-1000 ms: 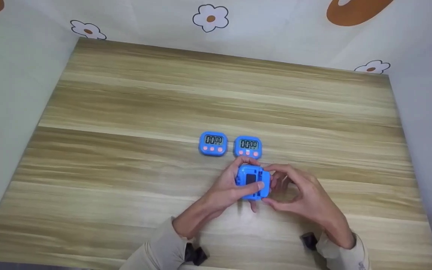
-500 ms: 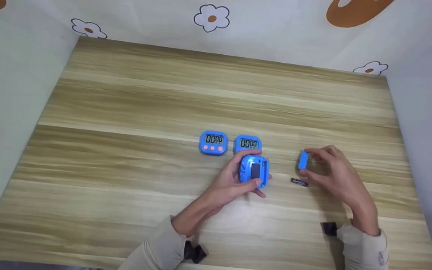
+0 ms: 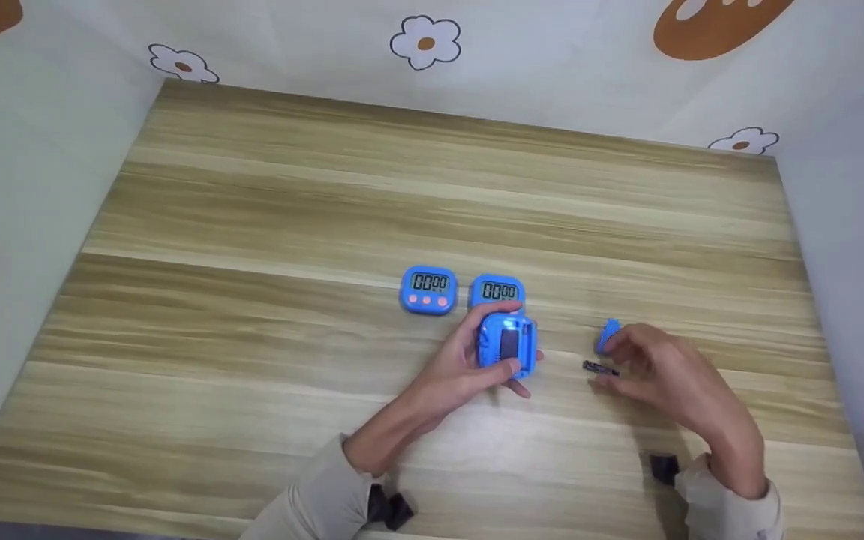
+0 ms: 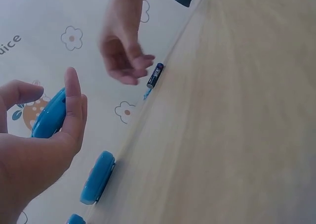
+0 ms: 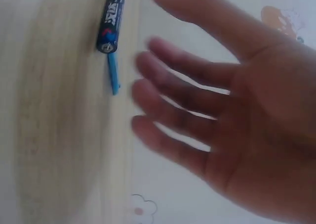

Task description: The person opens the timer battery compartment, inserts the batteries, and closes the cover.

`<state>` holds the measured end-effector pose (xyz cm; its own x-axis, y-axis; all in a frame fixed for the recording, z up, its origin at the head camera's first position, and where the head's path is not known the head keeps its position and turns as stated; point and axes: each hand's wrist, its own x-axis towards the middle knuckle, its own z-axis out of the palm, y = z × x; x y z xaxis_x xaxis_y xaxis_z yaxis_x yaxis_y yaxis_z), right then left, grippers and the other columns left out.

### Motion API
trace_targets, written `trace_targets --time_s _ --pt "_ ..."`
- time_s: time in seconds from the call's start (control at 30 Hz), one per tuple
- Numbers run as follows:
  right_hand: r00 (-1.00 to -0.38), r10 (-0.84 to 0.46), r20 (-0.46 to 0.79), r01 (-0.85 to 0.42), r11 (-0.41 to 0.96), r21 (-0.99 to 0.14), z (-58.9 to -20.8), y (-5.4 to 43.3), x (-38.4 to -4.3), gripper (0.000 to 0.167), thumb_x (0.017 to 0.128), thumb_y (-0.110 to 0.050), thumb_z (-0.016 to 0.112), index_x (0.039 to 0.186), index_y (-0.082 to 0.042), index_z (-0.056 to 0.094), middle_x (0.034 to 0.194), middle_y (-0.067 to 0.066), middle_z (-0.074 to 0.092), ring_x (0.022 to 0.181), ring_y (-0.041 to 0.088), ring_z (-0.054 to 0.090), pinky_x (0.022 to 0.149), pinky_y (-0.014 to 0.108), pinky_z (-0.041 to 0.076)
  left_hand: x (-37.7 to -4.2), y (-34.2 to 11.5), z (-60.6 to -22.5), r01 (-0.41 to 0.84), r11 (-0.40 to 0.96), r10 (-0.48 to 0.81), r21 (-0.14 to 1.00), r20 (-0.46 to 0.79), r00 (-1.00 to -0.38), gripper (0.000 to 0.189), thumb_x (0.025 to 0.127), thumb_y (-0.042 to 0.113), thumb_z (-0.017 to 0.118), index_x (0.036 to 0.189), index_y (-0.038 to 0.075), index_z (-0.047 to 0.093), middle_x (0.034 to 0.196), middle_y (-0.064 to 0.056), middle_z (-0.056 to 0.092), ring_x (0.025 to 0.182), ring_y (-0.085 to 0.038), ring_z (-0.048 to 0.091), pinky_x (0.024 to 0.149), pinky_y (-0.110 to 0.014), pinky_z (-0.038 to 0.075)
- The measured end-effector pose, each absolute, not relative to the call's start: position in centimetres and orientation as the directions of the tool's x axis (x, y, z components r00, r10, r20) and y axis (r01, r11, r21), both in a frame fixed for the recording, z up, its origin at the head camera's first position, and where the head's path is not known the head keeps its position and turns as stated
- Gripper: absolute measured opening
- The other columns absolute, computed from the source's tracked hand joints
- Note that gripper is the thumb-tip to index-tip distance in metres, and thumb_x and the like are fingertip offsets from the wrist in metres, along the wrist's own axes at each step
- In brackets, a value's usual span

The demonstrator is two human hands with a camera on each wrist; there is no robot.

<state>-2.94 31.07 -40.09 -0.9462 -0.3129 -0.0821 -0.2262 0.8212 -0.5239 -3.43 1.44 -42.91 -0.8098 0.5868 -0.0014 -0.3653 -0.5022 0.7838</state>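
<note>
While the left hand grips the blue timer back-side up, fingers curled over its top edge and thumb along the near edge, you can see the dark open battery slot facing the camera. It's held just above the counter, pretty much touching the near edge of the right one of two more timers.

Those two other timers, left timer and right timer, sit side by side just beyond the held timer, faces up, both reading 00:00.

Off to the right of the held timer lies a small dark battery flat on the counter, and just past that is the little blue battery cover. The right hand hovers right over them, fingers loosely spread and relaxed, holding nothing as far as the right wrist view shows; fingertips are close to the battery but not on it.
</note>
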Motion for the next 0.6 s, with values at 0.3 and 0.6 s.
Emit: trace_targets --time_s 0.3,0.6 --pt "-0.949 -0.316 0.001 -0.278 0.834 -0.477 -40.0 30.0 -2.6 0.021 0.077 -0.014 0.082 0.090 -0.024 0.069 0.087 -0.014 0.061 0.077 0.007 0.060 0.060 0.028 0.052 -3.4 1.5 -43.0 -0.344 -0.515 0.579 0.785 0.023 -0.815 0.065 0.092 -0.010 0.058 0.148 0.006 0.028 0.136 -0.023 0.041 0.119 -0.050 0.050 0.078 -0.054 0.058" --pt "-0.879 -0.351 0.323 -0.475 0.572 -0.669 -38.5 24.8 -1.7 0.035 0.075 0.003 0.082 0.100 -0.018 0.071 0.088 -0.010 0.066 0.075 0.012 0.061 0.056 0.024 0.055 -3.3 1.6 -43.1 -0.288 -0.455 0.570 0.843 0.027 -0.821 0.070 0.092 -0.009 0.058 0.151 0.011 0.025 0.139 -0.019 0.039 0.119 -0.046 0.049 0.080 -0.054 0.057"
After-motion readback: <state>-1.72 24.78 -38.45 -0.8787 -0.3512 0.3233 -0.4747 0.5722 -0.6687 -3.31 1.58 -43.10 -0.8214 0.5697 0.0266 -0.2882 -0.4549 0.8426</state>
